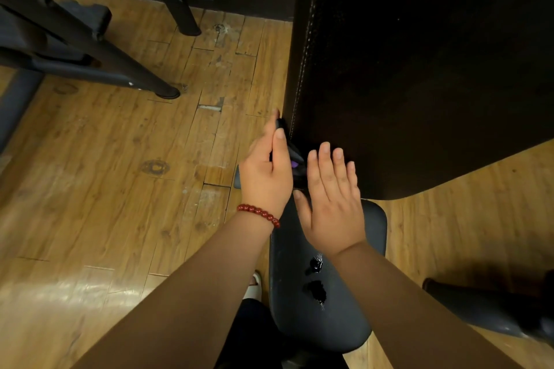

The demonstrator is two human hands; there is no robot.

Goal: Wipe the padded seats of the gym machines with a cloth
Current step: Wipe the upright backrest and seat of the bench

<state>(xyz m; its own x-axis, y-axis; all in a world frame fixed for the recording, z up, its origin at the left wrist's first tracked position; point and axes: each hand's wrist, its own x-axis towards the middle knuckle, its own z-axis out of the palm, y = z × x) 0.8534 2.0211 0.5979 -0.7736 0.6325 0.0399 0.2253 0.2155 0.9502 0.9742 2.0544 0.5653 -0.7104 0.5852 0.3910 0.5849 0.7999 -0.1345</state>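
A large dark brown padded back rest (pixel 419 69) with white stitching along its left edge fills the upper right. Below it lies a black padded seat (pixel 350 302) with two torn patches. My left hand (pixel 265 177), with a red bead bracelet on the wrist, grips a dark cloth (pixel 292 156) with a purple spot, pressed against the lower left corner of the back rest. My right hand (pixel 332 198) is flat with fingers spread, over the gap between seat and back rest, holding nothing.
Wooden plank floor (pixel 120 174) spreads to the left. Black machine frame legs (pixel 90 48) stand at upper left, another leg (pixel 183 9) at top centre. A dark machine part (pixel 494 305) lies at lower right. My foot in a light shoe (pixel 254 284) shows beside the seat.
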